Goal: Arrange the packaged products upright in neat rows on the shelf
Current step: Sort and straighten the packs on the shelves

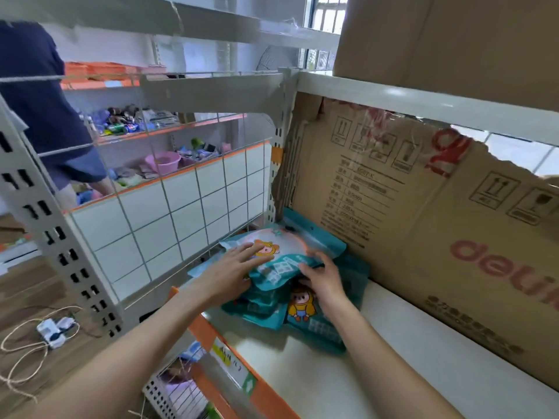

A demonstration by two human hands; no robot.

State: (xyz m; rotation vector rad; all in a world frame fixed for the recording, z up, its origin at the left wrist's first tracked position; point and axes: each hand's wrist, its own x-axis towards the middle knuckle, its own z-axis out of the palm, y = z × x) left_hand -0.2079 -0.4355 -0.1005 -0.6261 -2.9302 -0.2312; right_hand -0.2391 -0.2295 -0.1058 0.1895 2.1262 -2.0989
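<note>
— So, where are the packets from the hands?

— The packets (281, 285) lie in a loose pile at the far left corner of the shelf (317, 373), about 12 o'clock from both hands, against the wire grid (169, 219) on the left and near the cardboard sheet (423, 225) behind. None stands upright yet.

— And the hands?

— The left hand (233, 267) rests flat on the top packet (284, 252), fingers nearly straight and spread. The right hand (320, 276) is at the packet's near right edge; its fingers curl around that edge, I think. Both are equally near.

— How does the top packet lie?

— Flat and a little tilted, its long axis running from about 7 to 1 o'clock. To stand it up, I judge it must be turned onto its short bottom edge.

— How do they look?

— Teal soft pouches with a cartoon child and a pale window. They seem floppy and may slide.
</note>
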